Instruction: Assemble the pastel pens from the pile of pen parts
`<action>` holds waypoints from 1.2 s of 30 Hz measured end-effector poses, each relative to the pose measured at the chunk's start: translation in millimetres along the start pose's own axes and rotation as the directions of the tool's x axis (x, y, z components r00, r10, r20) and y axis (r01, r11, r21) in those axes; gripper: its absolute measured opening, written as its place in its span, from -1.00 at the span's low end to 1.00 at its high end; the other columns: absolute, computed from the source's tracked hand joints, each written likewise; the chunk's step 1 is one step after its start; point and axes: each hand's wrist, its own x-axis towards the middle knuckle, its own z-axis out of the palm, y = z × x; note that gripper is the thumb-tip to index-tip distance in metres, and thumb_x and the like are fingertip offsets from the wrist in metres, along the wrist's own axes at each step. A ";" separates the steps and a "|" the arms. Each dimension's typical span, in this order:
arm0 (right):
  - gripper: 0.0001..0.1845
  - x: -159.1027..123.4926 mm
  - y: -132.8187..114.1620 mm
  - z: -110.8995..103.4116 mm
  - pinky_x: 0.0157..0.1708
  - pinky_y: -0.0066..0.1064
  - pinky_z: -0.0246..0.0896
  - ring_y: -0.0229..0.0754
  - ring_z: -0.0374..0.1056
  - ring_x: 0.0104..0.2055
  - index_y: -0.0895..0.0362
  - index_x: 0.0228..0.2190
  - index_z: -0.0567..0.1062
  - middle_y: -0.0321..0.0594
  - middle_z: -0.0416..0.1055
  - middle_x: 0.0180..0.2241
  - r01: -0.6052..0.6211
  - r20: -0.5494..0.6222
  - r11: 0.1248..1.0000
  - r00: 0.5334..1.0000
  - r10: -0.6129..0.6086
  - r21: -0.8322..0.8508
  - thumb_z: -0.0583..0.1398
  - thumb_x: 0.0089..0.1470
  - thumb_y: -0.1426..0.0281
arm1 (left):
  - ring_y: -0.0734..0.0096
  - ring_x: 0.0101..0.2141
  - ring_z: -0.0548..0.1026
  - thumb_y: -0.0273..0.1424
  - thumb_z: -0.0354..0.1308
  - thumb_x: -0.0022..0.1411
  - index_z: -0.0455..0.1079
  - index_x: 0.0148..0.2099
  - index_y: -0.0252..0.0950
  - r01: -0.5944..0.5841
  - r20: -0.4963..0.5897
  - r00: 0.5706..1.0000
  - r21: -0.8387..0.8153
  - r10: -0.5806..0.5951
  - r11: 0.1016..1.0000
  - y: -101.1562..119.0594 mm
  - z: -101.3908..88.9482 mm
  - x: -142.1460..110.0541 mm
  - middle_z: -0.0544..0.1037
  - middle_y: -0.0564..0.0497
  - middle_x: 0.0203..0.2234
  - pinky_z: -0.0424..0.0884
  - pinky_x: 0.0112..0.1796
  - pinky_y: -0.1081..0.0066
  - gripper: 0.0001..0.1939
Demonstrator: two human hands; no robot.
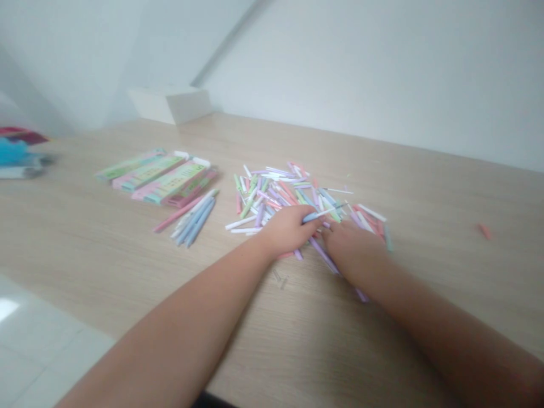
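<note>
Gripping a smooth pale-blue plastic pen (317, 216) in curled fingers, the left hand (291, 229) rests at the 6 o'clock edge of a loose pastel pen pile (272, 192), the right hand (349, 243) curled against it, any grip unclear.

A loose heap of slim plastic pens (280, 195) lies on the wood-grain tabletop (102, 272), with flat rectangular pen packs (157, 178) to its left, a smaller pen bunch (191, 218) between them, and a rectangular box (170, 105) behind, at the far edge.
</note>
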 end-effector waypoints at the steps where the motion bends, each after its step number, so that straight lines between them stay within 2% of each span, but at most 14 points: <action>1: -0.67 0.0 0.9 0.0 -0.15 -0.12 0.28 0.13 0.43 -0.13 0.15 -0.15 0.58 0.10 0.53 -0.20 -0.003 -0.008 1.000 1.000 0.003 0.000 0.04 0.26 0.57 | 0.26 -0.24 0.59 -0.11 0.01 0.41 0.52 -0.20 -0.22 -0.008 0.000 1.000 0.005 0.008 1.000 -0.6 0.3 0.1 0.66 0.01 -0.31 0.41 -0.19 0.35 -0.63; 5: -0.65 4.7 7.7 1.9 -0.13 -0.17 0.27 0.10 0.44 -0.10 0.18 -0.06 0.55 0.09 0.52 -0.14 -0.056 -0.059 0.998 0.997 0.058 0.035 0.05 0.23 0.58 | 0.27 -0.23 0.59 -0.13 0.01 0.42 0.51 -0.18 -0.21 -0.020 0.001 1.000 0.023 0.020 1.000 -3.1 0.7 0.7 0.67 0.02 -0.31 0.42 -0.18 0.36 -0.66; 10: -0.66 6.6 15.3 -8.6 0.04 -0.14 0.23 0.10 0.40 0.04 0.18 -0.05 0.55 0.09 0.52 -0.04 -0.075 -0.151 0.985 0.984 0.098 0.154 0.06 0.25 0.52 | 0.28 -0.26 0.58 -0.12 0.00 0.42 0.50 -0.22 -0.21 -0.057 -0.010 0.998 0.081 0.058 0.995 -2.2 1.2 0.2 0.65 0.03 -0.36 0.38 -0.26 0.38 -0.65; 13: -0.71 -11.7 21.4 -16.1 0.03 -0.10 0.29 0.07 0.45 -0.02 0.14 -0.14 0.56 0.01 0.56 -0.13 -0.078 -0.204 0.946 0.968 0.148 0.314 0.04 0.29 0.42 | 0.27 -0.24 0.58 -0.11 -0.03 0.43 0.50 -0.22 -0.21 -0.048 -0.011 0.999 0.113 0.049 0.992 0.9 3.0 -2.0 0.65 0.02 -0.34 0.39 -0.25 0.38 -0.63; 15: -0.74 -33.1 27.5 -14.2 -0.10 -0.11 0.40 0.04 0.51 -0.14 0.12 -0.20 0.56 -0.05 0.59 -0.23 -0.105 -0.227 0.880 0.946 0.233 0.464 0.08 0.29 0.34 | 0.26 -0.22 0.58 -0.10 -0.04 0.44 0.51 -0.18 -0.20 -0.053 -0.010 0.998 0.142 0.055 0.988 4.2 3.8 -4.9 0.66 0.01 -0.31 0.40 -0.23 0.37 -0.61; 17: -0.75 -55.1 34.4 -5.3 -0.29 -0.16 0.48 -0.01 0.55 -0.31 0.10 -0.18 0.55 -0.13 0.60 -0.32 -0.140 -0.215 0.735 0.905 0.367 0.663 0.13 0.28 0.25 | 0.25 -0.20 0.58 -0.12 -0.03 0.43 0.52 -0.16 -0.21 -0.067 -0.003 0.998 0.207 0.069 0.976 7.8 3.9 -8.9 0.66 -0.01 -0.25 0.41 -0.20 0.36 -0.63; 20: -0.76 -75.2 41.6 13.0 -0.30 -0.20 0.57 -0.06 0.61 -0.35 0.07 -0.18 0.53 -0.16 0.65 -0.29 -0.051 -0.134 0.362 0.875 0.466 0.931 0.23 0.25 0.17 | 0.23 -0.14 0.58 -0.20 -0.03 0.42 0.52 -0.10 -0.21 -0.090 0.056 0.996 0.330 0.075 0.940 12.0 3.7 -15.6 0.65 -0.04 -0.18 0.42 -0.14 0.34 -0.67; 22: -0.74 -77.4 42.1 20.9 -0.24 -0.19 0.60 -0.06 0.63 -0.30 0.07 -0.19 0.52 -0.16 0.67 -0.28 0.043 -0.116 0.148 0.841 0.529 0.988 0.31 0.18 0.16 | 0.20 -0.13 0.58 -0.22 -0.01 0.40 0.52 -0.07 -0.22 -0.094 0.076 0.995 0.413 0.068 0.906 13.8 4.7 -19.6 0.65 -0.07 -0.17 0.43 -0.12 0.32 -0.68; 24: -0.71 -74.8 39.9 22.5 -0.18 -0.19 0.60 -0.06 0.64 -0.27 0.06 -0.20 0.53 -0.17 0.67 -0.27 0.114 -0.113 0.035 0.806 0.581 0.993 0.37 0.11 0.17 | 0.16 -0.12 0.58 -0.23 -0.01 0.39 0.52 -0.07 -0.22 -0.097 0.087 0.994 0.463 0.064 0.881 15.6 6.9 -22.2 0.65 -0.10 -0.17 0.43 -0.11 0.29 -0.69; 26: -0.70 -72.0 36.8 19.3 -0.11 -0.17 0.58 -0.06 0.64 -0.22 0.05 -0.20 0.56 -0.18 0.67 -0.24 0.136 -0.117 0.012 0.800 0.588 0.991 0.40 0.08 0.18 | 0.12 -0.12 0.58 -0.25 0.00 0.37 0.53 -0.09 -0.23 -0.104 0.102 0.993 0.494 0.062 0.863 17.6 9.6 -23.0 0.64 -0.12 -0.18 0.43 -0.10 0.27 -0.70; 28: -0.71 -71.6 34.0 14.8 -0.07 -0.15 0.56 -0.04 0.63 -0.19 0.06 -0.20 0.58 -0.16 0.68 -0.24 0.111 -0.112 0.037 0.817 0.566 0.993 0.40 0.08 0.18 | 0.10 -0.14 0.59 -0.26 0.03 0.35 0.53 -0.12 -0.24 -0.113 0.119 0.991 0.521 0.059 0.846 19.4 11.9 -22.4 0.65 -0.13 -0.20 0.44 -0.12 0.25 -0.72; 31: -0.71 -74.3 31.9 11.8 -0.15 -0.14 0.58 0.00 0.63 -0.23 0.07 -0.22 0.59 -0.15 0.67 -0.30 0.081 -0.123 0.100 0.827 0.548 0.992 0.41 0.06 0.19 | 0.12 -0.15 0.60 -0.26 0.04 0.34 0.53 -0.12 -0.22 -0.130 0.141 0.988 0.544 0.062 0.829 20.4 13.8 -20.8 0.65 -0.12 -0.21 0.45 -0.15 0.27 -0.73; 36: -0.68 -74.7 35.1 19.7 -0.27 -0.21 0.56 -0.01 0.61 -0.28 0.07 -0.25 0.56 -0.17 0.65 -0.36 0.089 -0.161 0.153 0.805 0.571 0.984 0.41 0.03 0.14 | 0.13 -0.13 0.60 -0.25 0.01 0.37 0.52 -0.08 -0.22 -0.121 0.133 0.990 0.563 0.055 0.818 17.9 14.8 -20.8 0.65 -0.12 -0.16 0.45 -0.13 0.27 -0.71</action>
